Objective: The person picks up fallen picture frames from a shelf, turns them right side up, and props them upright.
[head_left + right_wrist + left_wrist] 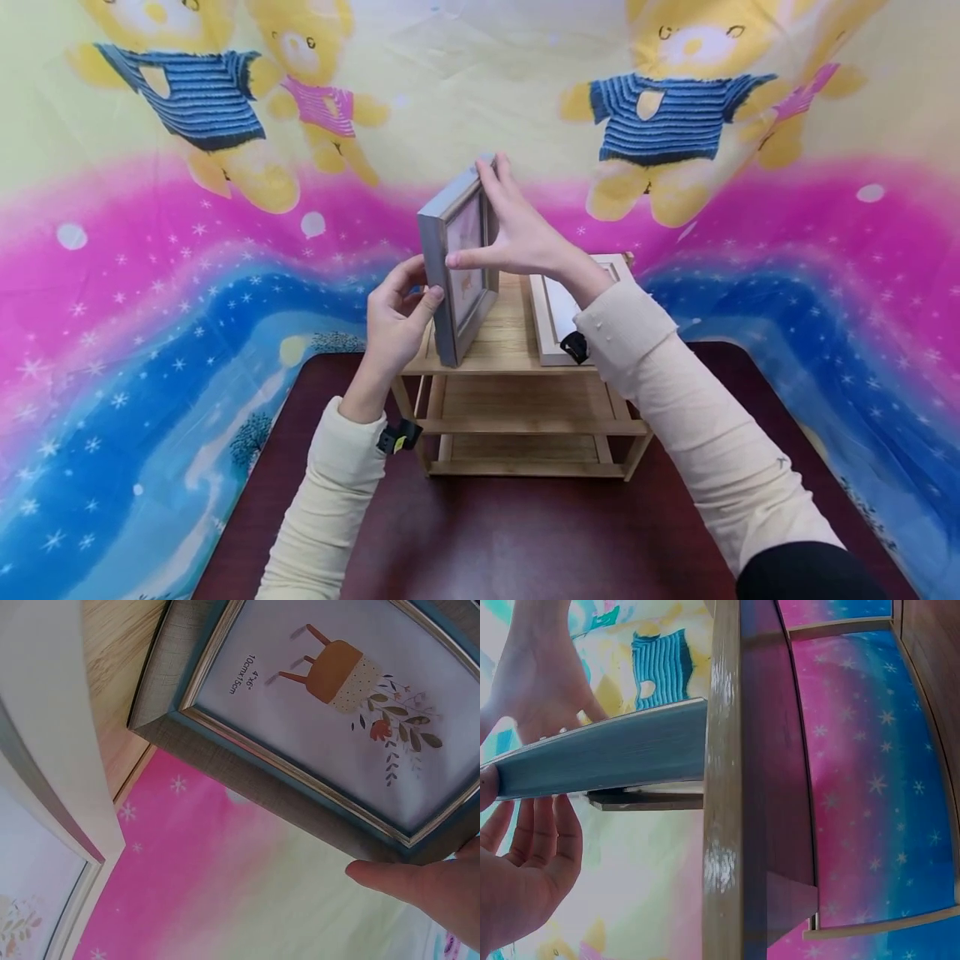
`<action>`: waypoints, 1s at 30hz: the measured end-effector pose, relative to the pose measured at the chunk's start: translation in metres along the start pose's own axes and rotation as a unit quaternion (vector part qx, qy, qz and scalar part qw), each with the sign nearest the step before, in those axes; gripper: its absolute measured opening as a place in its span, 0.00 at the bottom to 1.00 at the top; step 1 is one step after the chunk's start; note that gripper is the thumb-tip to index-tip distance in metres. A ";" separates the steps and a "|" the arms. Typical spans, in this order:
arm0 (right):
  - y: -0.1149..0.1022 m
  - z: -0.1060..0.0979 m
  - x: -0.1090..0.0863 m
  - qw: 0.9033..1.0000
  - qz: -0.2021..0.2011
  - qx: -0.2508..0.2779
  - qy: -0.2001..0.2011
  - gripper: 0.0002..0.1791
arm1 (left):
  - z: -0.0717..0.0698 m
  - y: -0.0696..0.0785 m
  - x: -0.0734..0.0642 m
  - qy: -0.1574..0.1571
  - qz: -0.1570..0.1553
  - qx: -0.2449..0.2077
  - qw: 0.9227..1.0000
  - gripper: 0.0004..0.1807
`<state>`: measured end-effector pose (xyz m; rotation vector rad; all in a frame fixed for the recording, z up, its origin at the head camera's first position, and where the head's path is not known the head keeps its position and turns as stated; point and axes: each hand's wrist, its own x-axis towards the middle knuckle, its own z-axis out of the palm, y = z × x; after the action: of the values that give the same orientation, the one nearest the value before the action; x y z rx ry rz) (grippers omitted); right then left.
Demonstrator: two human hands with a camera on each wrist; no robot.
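"4"x6" 10cmx15cm" on framed picture [337, 720]

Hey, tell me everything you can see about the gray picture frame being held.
The gray picture frame is rectangular, with a textured rim, blue-gray sides and a thin metallic-looking inner edge. Its print shows a brown-and-cream pot on legs with leaves and a red flower. It is upright at the top of the wooden rack, left of the white frame; resting contact is hard to confirm. The left hand pinches its near edge; the right hand touches it, thumb and fingers spread.
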<state>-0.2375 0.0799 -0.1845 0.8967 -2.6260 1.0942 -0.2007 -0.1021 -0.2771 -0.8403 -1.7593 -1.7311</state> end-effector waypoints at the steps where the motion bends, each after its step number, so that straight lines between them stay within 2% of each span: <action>1: -0.001 0.000 0.000 1.000 -0.011 -0.011 -0.001 0.64 | 0.001 0.000 -0.001 0.001 0.002 0.003 1.000 0.18; 6: -0.005 0.001 -0.002 0.998 -0.033 -0.048 0.004 0.62 | 0.006 0.000 -0.004 -0.002 0.022 0.034 0.999 0.19; 13: -0.005 0.002 -0.002 0.998 -0.033 -0.056 0.014 0.63 | 0.010 0.000 -0.006 -0.007 0.063 0.089 0.994 0.18; 18: -0.007 0.002 -0.002 0.998 -0.038 -0.053 0.011 0.62 | 0.007 0.000 -0.007 -0.012 0.086 0.075 0.993 0.17; 24: -0.003 -0.005 -0.001 0.998 -0.046 -0.052 -0.014 0.60 | -0.001 -0.004 -0.008 -0.026 0.080 0.044 0.996 0.17; 30: 0.002 -0.012 0.000 0.996 -0.066 -0.048 -0.043 0.59 | -0.005 -0.010 -0.009 -0.035 0.054 0.054 0.996 0.18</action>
<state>-0.2395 0.0894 -0.1769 1.1015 -2.6173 0.9092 -0.2024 -0.1077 -0.2902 -0.9416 -1.8013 -1.5409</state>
